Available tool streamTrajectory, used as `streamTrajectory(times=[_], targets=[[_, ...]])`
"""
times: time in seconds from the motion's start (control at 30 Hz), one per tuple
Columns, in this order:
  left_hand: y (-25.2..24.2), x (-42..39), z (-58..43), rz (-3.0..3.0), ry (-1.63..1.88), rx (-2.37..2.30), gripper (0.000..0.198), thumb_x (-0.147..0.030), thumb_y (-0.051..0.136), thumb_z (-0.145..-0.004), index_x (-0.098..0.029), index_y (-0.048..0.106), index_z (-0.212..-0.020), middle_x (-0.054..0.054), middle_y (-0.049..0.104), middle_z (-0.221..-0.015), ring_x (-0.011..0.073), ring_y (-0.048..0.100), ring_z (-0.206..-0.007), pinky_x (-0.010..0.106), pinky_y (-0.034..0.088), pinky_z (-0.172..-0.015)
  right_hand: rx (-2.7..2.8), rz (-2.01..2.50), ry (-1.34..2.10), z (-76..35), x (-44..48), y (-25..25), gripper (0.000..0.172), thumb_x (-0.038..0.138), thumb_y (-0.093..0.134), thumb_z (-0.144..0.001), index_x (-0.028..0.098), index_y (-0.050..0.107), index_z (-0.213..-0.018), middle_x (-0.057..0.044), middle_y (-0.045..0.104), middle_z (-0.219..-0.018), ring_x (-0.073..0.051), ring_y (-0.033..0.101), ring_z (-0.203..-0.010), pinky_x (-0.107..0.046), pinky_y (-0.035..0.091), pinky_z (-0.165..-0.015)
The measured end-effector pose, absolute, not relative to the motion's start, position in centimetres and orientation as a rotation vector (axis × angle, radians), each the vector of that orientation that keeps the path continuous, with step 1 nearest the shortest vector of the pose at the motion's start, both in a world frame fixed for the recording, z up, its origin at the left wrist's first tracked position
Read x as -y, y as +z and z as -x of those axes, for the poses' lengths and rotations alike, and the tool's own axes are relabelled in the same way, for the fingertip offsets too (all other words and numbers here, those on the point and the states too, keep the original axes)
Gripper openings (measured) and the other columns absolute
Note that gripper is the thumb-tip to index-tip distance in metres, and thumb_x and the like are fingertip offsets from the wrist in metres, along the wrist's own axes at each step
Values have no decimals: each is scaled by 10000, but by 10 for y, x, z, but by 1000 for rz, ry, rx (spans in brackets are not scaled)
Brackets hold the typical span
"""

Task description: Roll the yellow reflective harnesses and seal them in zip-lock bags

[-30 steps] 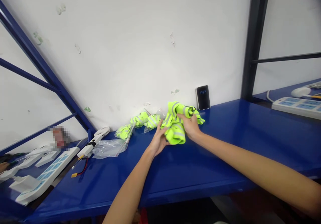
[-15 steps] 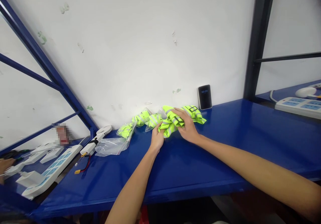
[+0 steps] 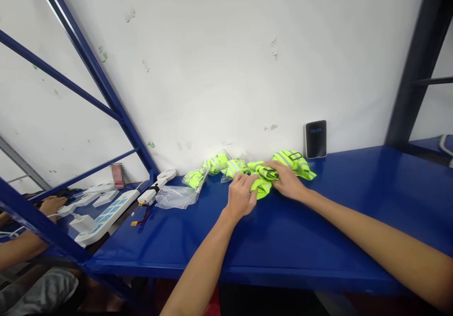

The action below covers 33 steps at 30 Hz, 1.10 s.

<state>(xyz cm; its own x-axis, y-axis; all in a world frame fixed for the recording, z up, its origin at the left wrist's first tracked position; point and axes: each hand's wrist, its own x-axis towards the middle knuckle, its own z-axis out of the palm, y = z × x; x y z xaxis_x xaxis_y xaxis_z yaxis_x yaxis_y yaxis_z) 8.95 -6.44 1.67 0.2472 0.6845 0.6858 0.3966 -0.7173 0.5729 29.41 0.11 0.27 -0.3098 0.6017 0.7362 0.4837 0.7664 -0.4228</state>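
A neon yellow reflective vest (image 3: 262,188) with grey stripes lies bunched and partly folded on the blue table (image 3: 283,240). My left hand (image 3: 242,194) is closed on its left edge, fingers curled. My right hand (image 3: 287,179) grips the folded layers from the right, with its thumb side partly hidden by the cloth. Just behind it spreads more yellow striped fabric (image 3: 295,162); whether it joins the held vest, I cannot tell. Left of the hands sit bundled yellow vests in clear bags (image 3: 194,178).
A clear plastic bag (image 3: 175,197) lies flat beside a white handheld fan (image 3: 161,184) and a wired connector (image 3: 139,219). A black clock device (image 3: 315,139) leans near the wall. Beyond the blue frame are a power strip (image 3: 109,217) and another person's hand (image 3: 52,205).
My left hand has turned over, its fingers now curled down on the vest's edge. My right hand stays on the folds. The view has shifted left, showing more of the other person.
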Motion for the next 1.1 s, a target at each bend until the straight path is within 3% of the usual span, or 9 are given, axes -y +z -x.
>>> streamTrajectory(times=[0.1,0.23,0.4,0.57,0.73,0.83,0.93,1.1], targets=[[21,61,-85,-2398,1486,-1198,368,-128,494,-774,-236,671,-1079,101,565,-963,303,429,-969,441,326,-947,2101,735,279,-292,4,5,704,-6,459,-589,206,617,-1242,-89,644,-1259,-274,598,-1168,-462,442,-1025],[22,55,-80,-2247,1756,-1365,293,-93,417,-787,-229,646,-908,76,543,-910,275,422,-932,411,323,-911,2242,617,381,-279,19,14,689,-24,450,-603,228,642,-1214,-72,553,-1397,-269,509,-1293,-457,393,-1072],[25,51,-75,-2232,1836,-1400,190,-90,447,-713,-219,558,-630,53,508,-725,245,457,-814,371,353,-808,2362,499,426,-269,36,11,735,-37,438,-583,258,642,-1225,-54,616,-1324,-272,562,-1232,-459,435,-1025],[38,49,-69,-2227,1833,-1461,166,-101,471,-642,-215,557,-557,27,480,-610,203,466,-687,327,347,-702,2393,483,396,-273,39,4,780,-40,413,-543,250,631,-1233,-49,647,-1273,-264,584,-1201,-431,448,-1017],[47,42,-75,-2160,1545,-1568,199,-90,471,-589,-195,613,-681,-29,444,-578,144,417,-585,276,324,-627,2562,458,266,-270,47,8,720,-58,427,-536,183,611,-1189,-93,638,-1237,-275,504,-1269,-458,388,-1071],[42,31,-76,-2138,1126,-1459,342,-81,468,-557,-185,633,-837,-57,400,-556,120,383,-546,248,297,-572,2679,426,119,-265,57,10,677,-89,431,-575,180,586,-1178,-96,644,-1161,-269,476,-1261,-448,403,-1049],[30,20,-70,-2075,743,-1182,379,-92,445,-556,-165,634,-877,-51,433,-571,114,395,-544,238,305,-547,2748,397,-15,-261,63,9,776,-100,451,-613,202,490,-1327,-106,610,-1208,-284,460,-1249,-446,436,-998],[15,13,-66,-1818,709,-1033,407,-100,420,-569,-144,629,-915,8,588,-763,138,525,-677,246,399,-622,2811,428,-123,-259,67,15,929,-104,473,-658,275,300,-1489,-124,505,-1306,-290,469,-1216,-422,472,-919]])
